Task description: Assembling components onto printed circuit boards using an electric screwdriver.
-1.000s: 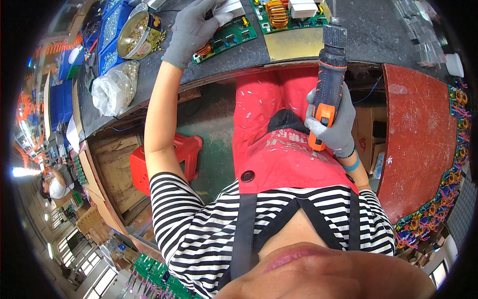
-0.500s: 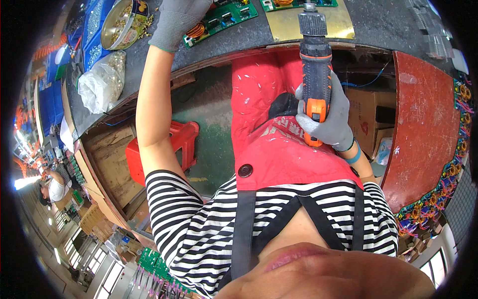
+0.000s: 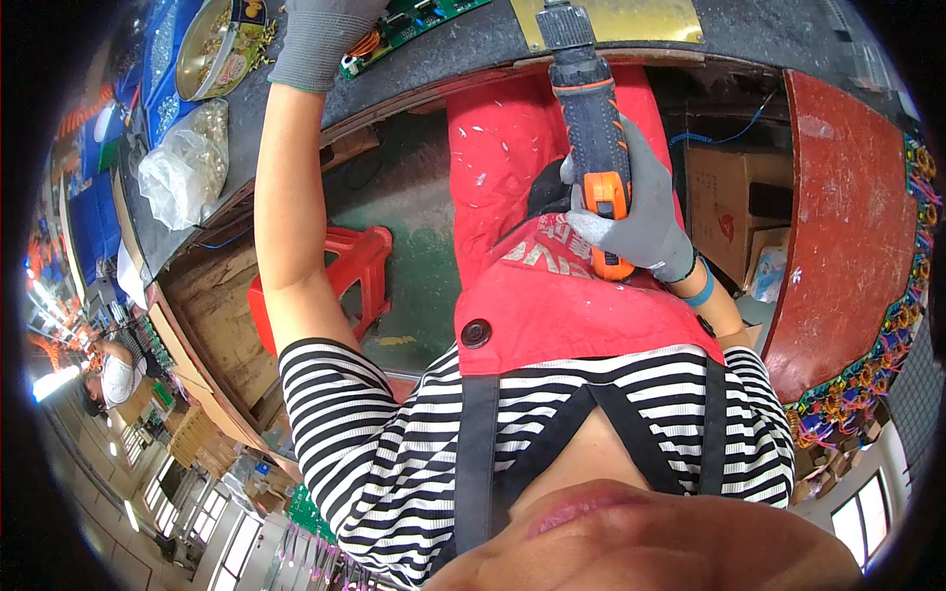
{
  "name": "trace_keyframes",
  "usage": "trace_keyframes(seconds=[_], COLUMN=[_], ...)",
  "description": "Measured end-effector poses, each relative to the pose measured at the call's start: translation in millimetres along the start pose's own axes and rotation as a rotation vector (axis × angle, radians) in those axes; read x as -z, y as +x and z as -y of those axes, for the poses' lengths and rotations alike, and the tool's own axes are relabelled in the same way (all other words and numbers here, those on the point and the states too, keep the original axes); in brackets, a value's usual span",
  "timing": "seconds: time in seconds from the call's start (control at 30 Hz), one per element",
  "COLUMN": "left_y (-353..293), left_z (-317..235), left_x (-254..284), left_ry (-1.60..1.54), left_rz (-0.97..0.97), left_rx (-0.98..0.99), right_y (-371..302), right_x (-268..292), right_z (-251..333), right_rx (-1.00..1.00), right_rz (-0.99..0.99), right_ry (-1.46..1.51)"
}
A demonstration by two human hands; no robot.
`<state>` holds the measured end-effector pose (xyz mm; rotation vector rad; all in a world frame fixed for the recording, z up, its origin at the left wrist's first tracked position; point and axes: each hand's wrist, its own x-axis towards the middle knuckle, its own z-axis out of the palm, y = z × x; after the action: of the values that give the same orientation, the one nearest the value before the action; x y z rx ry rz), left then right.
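My right hand, in a grey glove, is wrapped round a black and orange cordless drill held in front of the red apron. The drill's chuck points away from me, over the near edge of the dark workbench. At the far left, my grey-gloved left hand reaches over the bench beside a green circuit board with a copper coil at its near corner. The upper edge of the picture cuts off that hand's fingers, the far part of the board and the drill's tip.
A round tin of small brass-coloured parts stands left of my left hand, near a clear plastic bag. A brass-coloured plate lies on the bench. Below are a red stool and a cardboard box; a red-brown panel stands right.
The drill's chuck has swung to the left, so the drill now slants. My left hand and the circuit board sit higher and further left in the picture, as the whole view has shifted.
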<state>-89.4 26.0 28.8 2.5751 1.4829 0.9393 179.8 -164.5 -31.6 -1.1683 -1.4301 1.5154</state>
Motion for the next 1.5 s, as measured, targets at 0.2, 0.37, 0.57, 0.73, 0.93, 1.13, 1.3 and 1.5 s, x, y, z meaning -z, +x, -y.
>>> trace_keyframes(seconds=[0.2, 0.37, 0.57, 0.73, 0.93, 1.13, 1.3, 1.5], left_y=[-2.8, -3.5, -2.2, 0.0, 1.4, 0.7, 1.0, 0.0], left_z=[2.9, -2.5, 4.9, 6.4, 5.2, 5.2, 1.7, 1.0], left_x=[-3.1, -3.2, -4.8, -5.3, -4.7, -5.7, -4.3, -6.0], left_ry=[-0.046, -0.01, -0.079, -0.167, -0.165, -0.15, -0.157, -0.111], left_rz=[-0.025, -0.031, -0.007, 0.008, 0.01, 0.015, 0.016, 0.002], left_rx=[-0.025, -0.064, 0.008, 0.081, 0.095, 0.062, 0.063, 0.033], right_y=[-0.3, -1.9, 0.4, 0.2, 5.4, 9.5, 16.8, 25.6], right_x=[0.0, -1.2, -0.6, -3.3, -7.1, -12.0, -15.4, -16.1], right_z=[2.7, -0.5, 1.6, 0.6, 8.0, 2.6, 0.7, 10.8], right_rx=[-0.034, -0.017, -0.061, 0.024, -0.111, -0.143, -0.202, -0.259], right_rz=[0.025, 0.003, 0.025, 0.017, 0.077, 0.104, 0.131, 0.139], right_ry=[0.005, 0.013, 0.008, -0.044, -0.021, -0.063, -0.053, -0.058])
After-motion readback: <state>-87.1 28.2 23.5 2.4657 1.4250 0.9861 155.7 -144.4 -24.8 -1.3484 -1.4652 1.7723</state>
